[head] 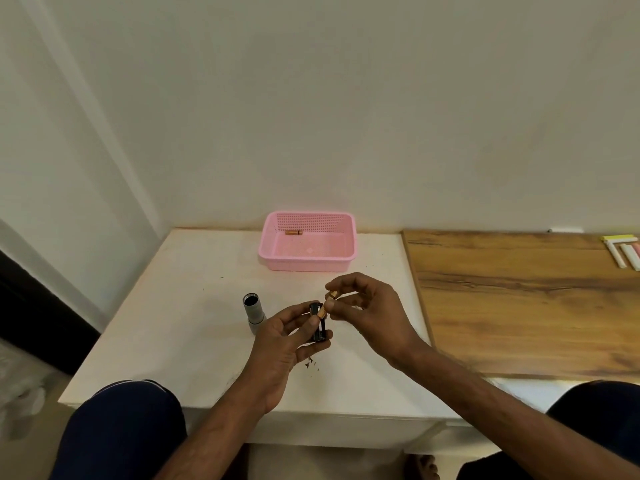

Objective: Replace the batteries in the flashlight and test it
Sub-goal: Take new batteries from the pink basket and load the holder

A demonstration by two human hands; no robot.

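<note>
A grey flashlight body [253, 314] lies on the white table [194, 306], its open end facing away from me. Just right of it, my left hand [277, 355] holds a black battery holder [319, 323] above the table. My right hand [367, 313] pinches a small gold battery [331, 295] between thumb and fingers. A second gold battery [322, 310] sits tilted at the holder's top end, touching my right fingertips. One more gold battery [293, 232] lies inside the pink basket [308, 263] at the back of the table.
A wooden board [519, 306] covers the surface to the right, with several pale sticks [623, 254] at its far corner. Dark specks [310, 362] lie on the table under my hands. A wall rises right behind the table. My knees flank the near edge.
</note>
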